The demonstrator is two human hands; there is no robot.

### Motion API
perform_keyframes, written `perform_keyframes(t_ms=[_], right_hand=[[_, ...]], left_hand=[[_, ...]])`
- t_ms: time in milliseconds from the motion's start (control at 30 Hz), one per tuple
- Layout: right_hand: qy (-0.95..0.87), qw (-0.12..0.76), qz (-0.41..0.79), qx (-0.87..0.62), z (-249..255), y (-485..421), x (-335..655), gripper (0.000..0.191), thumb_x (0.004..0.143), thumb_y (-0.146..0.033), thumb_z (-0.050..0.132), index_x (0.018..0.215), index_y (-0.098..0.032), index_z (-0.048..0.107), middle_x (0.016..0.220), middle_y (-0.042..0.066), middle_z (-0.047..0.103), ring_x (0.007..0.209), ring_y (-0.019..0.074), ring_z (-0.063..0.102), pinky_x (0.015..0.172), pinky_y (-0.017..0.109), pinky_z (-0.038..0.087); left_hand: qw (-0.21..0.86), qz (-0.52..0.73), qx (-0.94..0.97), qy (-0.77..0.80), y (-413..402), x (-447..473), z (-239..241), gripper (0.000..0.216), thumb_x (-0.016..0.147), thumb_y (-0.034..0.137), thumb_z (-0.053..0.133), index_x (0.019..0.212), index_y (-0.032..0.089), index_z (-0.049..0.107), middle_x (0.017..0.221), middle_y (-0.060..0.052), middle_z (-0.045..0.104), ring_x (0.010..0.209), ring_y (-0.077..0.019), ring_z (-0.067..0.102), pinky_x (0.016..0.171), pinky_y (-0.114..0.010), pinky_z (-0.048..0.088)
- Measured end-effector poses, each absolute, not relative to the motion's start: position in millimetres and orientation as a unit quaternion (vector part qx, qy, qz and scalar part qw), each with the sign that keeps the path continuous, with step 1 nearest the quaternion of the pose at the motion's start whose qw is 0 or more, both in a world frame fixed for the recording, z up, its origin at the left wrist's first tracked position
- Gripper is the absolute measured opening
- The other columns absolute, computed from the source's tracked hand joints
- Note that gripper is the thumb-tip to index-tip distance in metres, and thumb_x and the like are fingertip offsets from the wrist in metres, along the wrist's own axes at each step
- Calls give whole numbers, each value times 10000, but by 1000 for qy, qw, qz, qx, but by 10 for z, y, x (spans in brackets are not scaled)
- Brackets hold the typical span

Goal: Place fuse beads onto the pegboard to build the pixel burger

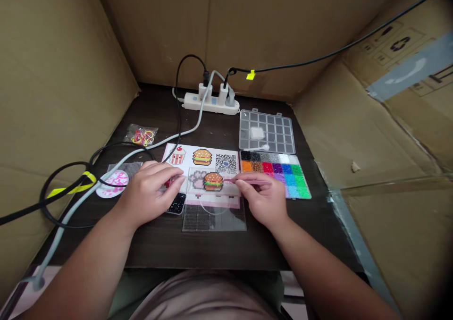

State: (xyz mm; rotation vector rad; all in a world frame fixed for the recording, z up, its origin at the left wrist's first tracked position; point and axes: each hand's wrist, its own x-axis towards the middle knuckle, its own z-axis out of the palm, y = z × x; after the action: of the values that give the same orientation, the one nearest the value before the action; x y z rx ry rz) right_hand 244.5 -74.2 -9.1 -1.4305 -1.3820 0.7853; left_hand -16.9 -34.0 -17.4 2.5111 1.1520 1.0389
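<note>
My right hand (266, 199) pinches pink tweezers (249, 181), their tips at the right side of a hamburger made of fuse beads (213, 182). That bead hamburger sits on a clear pegboard (231, 190), beside a pink and grey bead paw (198, 180). To the left, my left hand (152, 192) rests near the board's edge, thumb and forefinger slightly apart; nothing shows between them. Partly under it is a small tray of black beads (177, 204), with some red showing by the fingers. A printed pattern sheet (189, 149) lies beneath the board.
An open bead box (276, 174) with many colours stands right, a white scoop (260, 147) on its lid. Another clear pegboard (214, 220) lies in front. Behind are a power strip (212, 104) and cables; left, a bag of rings (141, 134) and a bead-filled dish (112, 184). Cardboard walls (159, 27) surround the table.
</note>
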Motion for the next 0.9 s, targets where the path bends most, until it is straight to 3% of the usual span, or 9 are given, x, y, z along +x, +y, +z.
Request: perform_keyframes(t_ms=[900], right_hand=[[-620,444,332,-554,-190,-742,2319,91,790,-235,653,756,-206,732,793,51,761,753,190,723,699,315,595]], left_hand=[[85,338,851,393,-363,-155,-134,71,870,186,603,899,171,666,870,-30,723,751,-162,641,784,-335,470]])
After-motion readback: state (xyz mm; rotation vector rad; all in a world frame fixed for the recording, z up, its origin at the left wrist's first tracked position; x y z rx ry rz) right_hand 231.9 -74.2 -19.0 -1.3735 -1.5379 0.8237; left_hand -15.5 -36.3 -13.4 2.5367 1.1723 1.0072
